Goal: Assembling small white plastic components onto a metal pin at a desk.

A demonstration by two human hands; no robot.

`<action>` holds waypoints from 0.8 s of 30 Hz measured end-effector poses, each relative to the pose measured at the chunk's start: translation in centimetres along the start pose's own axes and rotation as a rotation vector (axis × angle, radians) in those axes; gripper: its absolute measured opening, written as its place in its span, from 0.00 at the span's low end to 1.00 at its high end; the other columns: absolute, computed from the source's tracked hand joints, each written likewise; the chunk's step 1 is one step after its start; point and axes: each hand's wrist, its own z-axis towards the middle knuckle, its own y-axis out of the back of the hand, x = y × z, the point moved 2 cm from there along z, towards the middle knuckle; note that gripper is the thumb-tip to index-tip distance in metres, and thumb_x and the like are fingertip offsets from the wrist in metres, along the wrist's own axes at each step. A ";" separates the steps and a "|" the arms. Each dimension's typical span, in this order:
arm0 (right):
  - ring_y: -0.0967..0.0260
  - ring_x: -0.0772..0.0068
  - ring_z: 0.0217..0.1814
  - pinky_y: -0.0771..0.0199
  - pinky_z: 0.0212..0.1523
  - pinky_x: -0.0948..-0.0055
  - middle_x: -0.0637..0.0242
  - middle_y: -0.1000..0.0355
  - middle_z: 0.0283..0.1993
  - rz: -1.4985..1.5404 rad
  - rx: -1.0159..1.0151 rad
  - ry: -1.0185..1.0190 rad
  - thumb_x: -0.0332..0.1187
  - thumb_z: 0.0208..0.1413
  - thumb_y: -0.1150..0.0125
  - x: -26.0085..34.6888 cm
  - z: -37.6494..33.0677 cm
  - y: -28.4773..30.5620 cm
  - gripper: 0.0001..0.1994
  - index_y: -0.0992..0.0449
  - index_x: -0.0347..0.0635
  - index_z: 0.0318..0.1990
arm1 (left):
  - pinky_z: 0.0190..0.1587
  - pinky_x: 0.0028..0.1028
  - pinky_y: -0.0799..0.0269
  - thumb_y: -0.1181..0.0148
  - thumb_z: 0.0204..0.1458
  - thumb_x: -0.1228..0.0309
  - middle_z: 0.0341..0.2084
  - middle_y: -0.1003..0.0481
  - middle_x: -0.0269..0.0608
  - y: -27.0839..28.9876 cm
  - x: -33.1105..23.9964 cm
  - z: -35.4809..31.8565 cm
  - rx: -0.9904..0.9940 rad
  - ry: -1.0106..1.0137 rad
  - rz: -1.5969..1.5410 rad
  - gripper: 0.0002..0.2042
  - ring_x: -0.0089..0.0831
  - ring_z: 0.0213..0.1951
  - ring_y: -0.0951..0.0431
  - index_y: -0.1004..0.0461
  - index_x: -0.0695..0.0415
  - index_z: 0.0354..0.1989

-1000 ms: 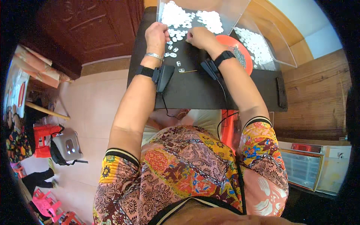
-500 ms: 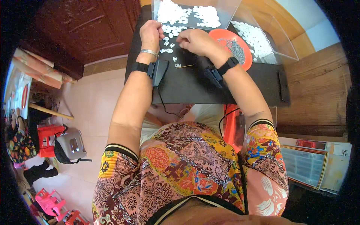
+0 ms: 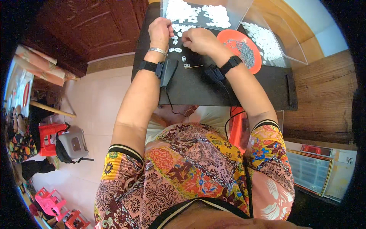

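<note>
Over the far part of the black worktop [image 3: 198,91], holds both hands near each other but apart. Curls the left hand [image 3: 160,28] into a loose fist; bends the fingers of the right hand [image 3: 199,40] inward, back turned up. Cannot tell whether pinching anything in either one. Shows small white pieces [image 3: 178,50] scattered between the hands and trailing toward the body, some with two dark holes, down to a thin gold-coloured stick [image 3: 195,66] at the nearest piece. Beyond the hands, has a clear-walled tray [image 3: 236,11] with two heaps of white pieces [image 3: 216,16]. Just right of the right hand, has an orange plate [image 3: 225,34] with a pile of grey metal parts [image 3: 247,53], and past it more white pieces [image 3: 263,42] behind a clear panel [image 3: 286,49]. Wears a silver bracelet [image 3: 157,50] and a strapped black device [image 3: 168,72] on the left wrist, another black device [image 3: 215,73] on the right. Down on the floor to the left, shows a pink stool [image 3: 49,200].
</note>
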 end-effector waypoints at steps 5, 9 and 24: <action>0.29 0.54 0.33 0.31 0.34 0.60 0.58 0.27 0.29 0.096 0.080 0.018 0.37 0.44 0.40 1.9 -0.3 -0.6 0.09 0.26 0.42 0.30 | 0.18 0.22 0.40 0.52 0.47 0.72 0.13 0.33 0.34 0.2 0.4 0.2 0.012 0.009 -0.023 0.07 0.23 0.14 0.35 0.31 0.59 0.20; 0.30 0.53 0.32 0.32 0.33 0.61 0.57 0.28 0.29 0.083 0.088 0.008 0.37 0.45 0.39 1.7 -0.5 -0.9 0.10 0.26 0.41 0.31 | 0.17 0.22 0.41 0.52 0.48 0.72 0.14 0.33 0.34 0.1 0.2 0.0 -0.002 0.021 -0.020 0.07 0.23 0.14 0.35 0.31 0.58 0.21; 0.32 0.83 0.33 0.32 0.37 0.83 0.68 0.26 0.34 1.235 -0.268 -0.177 0.31 0.54 0.43 -4.2 -4.9 3.6 0.11 0.26 0.36 0.43 | 0.19 0.17 0.41 0.50 0.52 0.73 0.14 0.32 0.31 -4.1 -0.8 -5.4 0.379 0.093 0.002 0.06 0.18 0.15 0.35 0.30 0.59 0.25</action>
